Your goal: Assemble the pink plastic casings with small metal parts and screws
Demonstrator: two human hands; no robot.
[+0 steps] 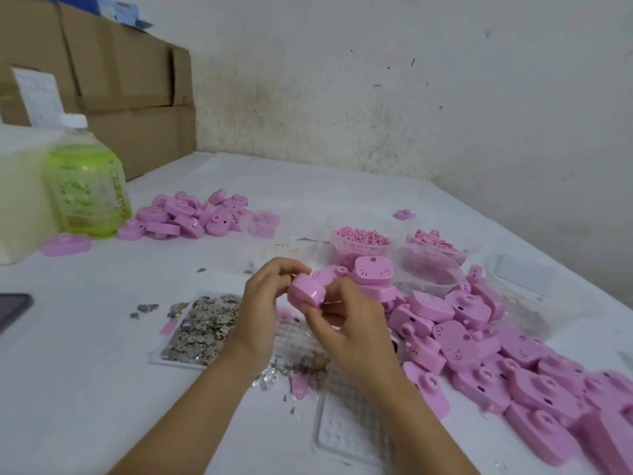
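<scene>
Casing point(306, 292), pinched at its edges by left hand point(265, 299) and right hand point(349, 323), looks light, stiff, slippery (hollow plastic, probably).

A rough white wall point(342, 80) stands behind the counter point(85, 354) and meets a 2nd wall point(555, 132) in a corner at the far right. Both are grubby, with yellowish-brown staining low down near the counter and small dark scuffs higher up. The counter's plain white top runs right up to both walls. At the far left, brown boxes point(130, 80) are stacked 2 high against the wall, with a white paper label point(37, 97) on 1 face. A green bottle point(85, 186) with a white cap stands in front of them. The light is soft and even, with only faint shadows.
</scene>
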